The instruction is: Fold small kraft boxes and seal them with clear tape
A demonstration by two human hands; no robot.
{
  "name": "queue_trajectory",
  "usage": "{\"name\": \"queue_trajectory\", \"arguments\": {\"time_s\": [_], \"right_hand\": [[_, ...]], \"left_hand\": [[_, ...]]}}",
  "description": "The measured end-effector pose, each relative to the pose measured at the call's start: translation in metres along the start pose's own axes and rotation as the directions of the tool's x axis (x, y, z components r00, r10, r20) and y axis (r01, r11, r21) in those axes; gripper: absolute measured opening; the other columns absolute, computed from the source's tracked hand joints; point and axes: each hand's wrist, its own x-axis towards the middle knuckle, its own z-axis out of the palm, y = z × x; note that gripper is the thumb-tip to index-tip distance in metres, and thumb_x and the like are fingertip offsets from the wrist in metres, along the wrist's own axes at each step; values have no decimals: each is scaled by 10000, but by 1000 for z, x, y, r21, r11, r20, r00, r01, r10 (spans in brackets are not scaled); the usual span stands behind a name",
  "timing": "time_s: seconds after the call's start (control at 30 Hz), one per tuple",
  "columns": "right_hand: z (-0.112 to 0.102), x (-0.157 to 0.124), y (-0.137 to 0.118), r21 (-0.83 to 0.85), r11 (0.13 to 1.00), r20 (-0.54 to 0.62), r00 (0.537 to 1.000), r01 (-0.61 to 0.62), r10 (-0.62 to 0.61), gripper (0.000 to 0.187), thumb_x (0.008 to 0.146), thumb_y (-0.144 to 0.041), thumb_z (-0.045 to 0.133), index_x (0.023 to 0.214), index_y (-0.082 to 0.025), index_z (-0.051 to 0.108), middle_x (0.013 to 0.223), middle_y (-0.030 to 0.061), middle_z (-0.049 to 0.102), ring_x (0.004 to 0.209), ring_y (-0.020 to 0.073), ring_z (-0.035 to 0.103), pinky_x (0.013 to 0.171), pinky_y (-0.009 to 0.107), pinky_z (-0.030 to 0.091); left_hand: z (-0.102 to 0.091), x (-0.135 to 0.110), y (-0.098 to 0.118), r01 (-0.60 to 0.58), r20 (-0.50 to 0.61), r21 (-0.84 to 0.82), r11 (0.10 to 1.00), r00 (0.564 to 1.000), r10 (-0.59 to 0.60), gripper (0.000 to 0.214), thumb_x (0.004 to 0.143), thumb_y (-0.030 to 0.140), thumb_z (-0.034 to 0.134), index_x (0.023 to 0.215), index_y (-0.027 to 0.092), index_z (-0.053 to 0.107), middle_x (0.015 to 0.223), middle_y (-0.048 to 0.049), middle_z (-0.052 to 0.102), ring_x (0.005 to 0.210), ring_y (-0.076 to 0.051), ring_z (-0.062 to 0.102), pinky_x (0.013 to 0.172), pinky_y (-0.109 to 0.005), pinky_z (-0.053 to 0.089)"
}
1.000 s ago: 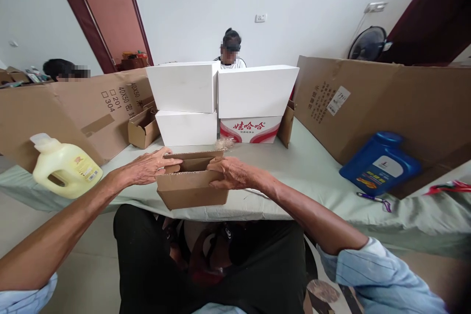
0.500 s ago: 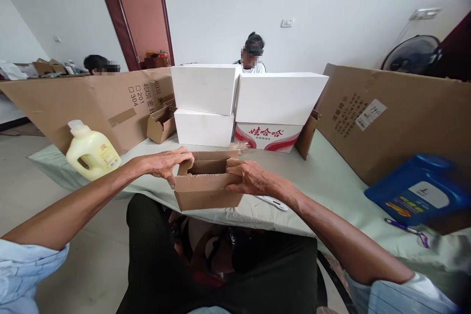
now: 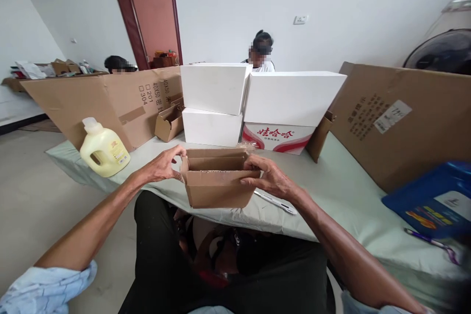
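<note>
A small brown cardboard box (image 3: 220, 189) with its top open sits at the near edge of the pale green table (image 3: 331, 191), right in front of me. My left hand (image 3: 162, 166) pinches the box's left end flap with curled fingers. My right hand (image 3: 268, 176) grips the right end, fingers hooked over the top rim. Both forearms reach in from below, with light blue sleeves at the elbows.
White boxes (image 3: 215, 88) and a red-printed carton (image 3: 277, 136) are stacked behind. Cardboard sheets (image 3: 401, 117) wall both sides. A yellow jug (image 3: 104, 149) stands left, a blue jug (image 3: 434, 201) right, a pen (image 3: 275, 201) beside the box. Two people sit beyond.
The view has swung left, so everything sits further right. My left hand has slid from the box's top to its left end, and my right hand to the right end.
</note>
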Motion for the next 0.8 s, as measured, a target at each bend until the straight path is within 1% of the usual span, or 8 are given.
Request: {"name": "queue_trajectory", "arguments": {"time_s": [0.17,0.27,0.43,0.57,0.6,0.67,0.73,0.8], "right_hand": [[17,-15,13,196,978,-260,958,-74,125,427,927,-614,792,937,-223,620,908,-4,560,840,180,474,783,315,397],[29,-20,20,239,966,-352,919,-96,179,485,886,-675,810,992,-232,644,985,18,594,929,206,520,831,322,426],[45,-27,32,434,891,-370,876,-131,309,753,824,-750,830,1347,-266,588,1422,108,582,1114,246,613,889,330,536],[54,-37,46,558,815,-342,851,-159,400,1044,738,-734,914,1575,-302,463,1612,157,496,1215,264,641,940,346,575],[56,-40,49,584,793,-311,856,-170,413,1051,727,-717,930,1577,-294,480,1576,155,543,1211,266,650,942,349,579],[58,-46,56,603,764,-203,882,-229,425,928,725,-694,941,1469,-242,622,1380,126,690,1152,270,673,930,359,585],[58,-49,59,583,756,-106,894,-299,436,729,733,-704,926,1222,-187,770,1120,86,769,1053,272,689,889,362,586],[55,-48,57,576,754,-100,888,-317,449,627,744,-719,906,1035,-172,816,980,62,778,973,267,695,853,359,579]], "left_hand": [[28,-19,-16,22,-111,-244,969,993,-50,878,547,454,1038,1193,282,469,1427,-117,599,1138,-258,662,930,-388,568],[41,-18,-20,30,-186,-281,959,979,-86,925,515,479,1053,1169,289,428,1376,-96,609,1054,-222,672,900,-374,571],[56,-9,-23,22,-414,-314,949,897,-157,1016,417,555,1068,1124,294,388,1278,-56,617,1001,-207,673,916,-392,581],[64,-4,-23,12,-479,-340,940,858,-184,1025,419,581,1066,1125,298,378,1301,-68,599,1058,-235,688,939,-424,597],[66,-2,-22,9,-483,-339,941,856,-182,1024,420,587,1065,1124,298,380,1303,-70,597,1072,-241,691,941,-428,601],[67,1,-21,3,-494,-326,945,852,-173,1022,418,598,1063,1121,296,385,1293,-66,597,1079,-245,695,944,-432,608],[65,5,-19,6,-501,-309,951,849,-168,1023,418,612,1060,1121,296,388,1270,-53,597,1065,-238,696,948,-434,612],[60,9,-16,5,-523,-289,957,837,-163,1019,423,636,1052,1124,297,395,1254,-41,592,1056,-232,692,943,-427,615]]}}
